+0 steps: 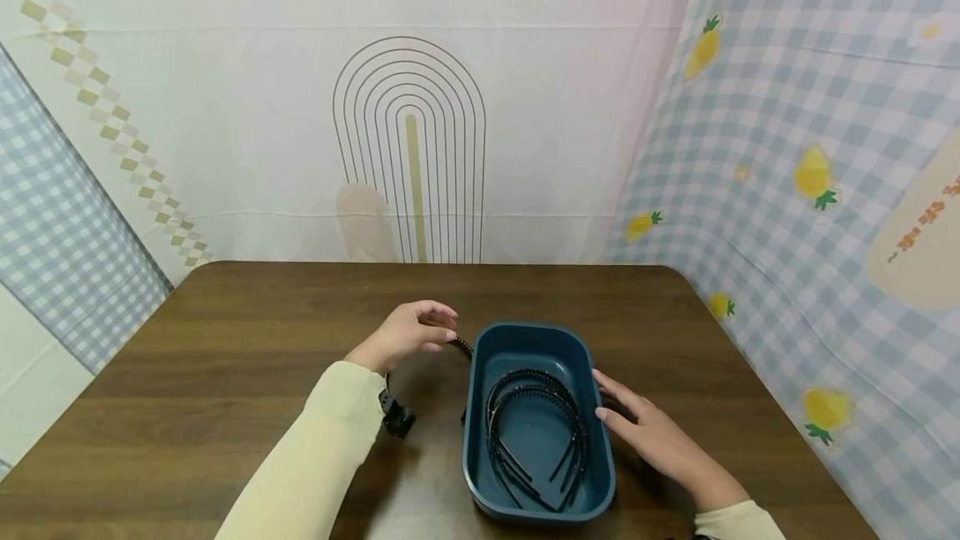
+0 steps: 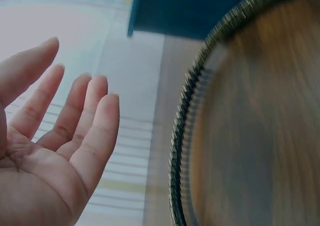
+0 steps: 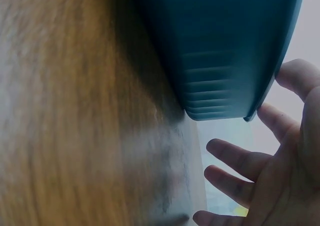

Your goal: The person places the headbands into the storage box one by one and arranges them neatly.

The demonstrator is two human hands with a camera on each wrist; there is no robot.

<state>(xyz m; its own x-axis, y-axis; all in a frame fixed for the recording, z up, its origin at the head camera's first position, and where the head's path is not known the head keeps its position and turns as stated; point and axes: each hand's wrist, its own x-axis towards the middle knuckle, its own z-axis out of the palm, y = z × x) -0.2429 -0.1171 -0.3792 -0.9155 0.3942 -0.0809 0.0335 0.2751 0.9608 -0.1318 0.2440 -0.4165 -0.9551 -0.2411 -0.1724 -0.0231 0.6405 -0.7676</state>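
A blue plastic bin stands on the table, with several thin black headbands lying in it. Another black headband, with a ribbed surface, is outside the bin on its left side; in the head view only parts of it show. My left hand is beside that headband, fingers loosely bent. In the left wrist view, the palm and fingers stand apart from the band and hold nothing. On the other side, my right hand touches the bin's right rim with thumb and index fingertips, the other fingers spread.
The brown wooden table extends on both sides of the bin. Behind it hangs a pale cloth with an arch print, and a blue checked cloth hangs along the right. A small black device is strapped at my left wrist.
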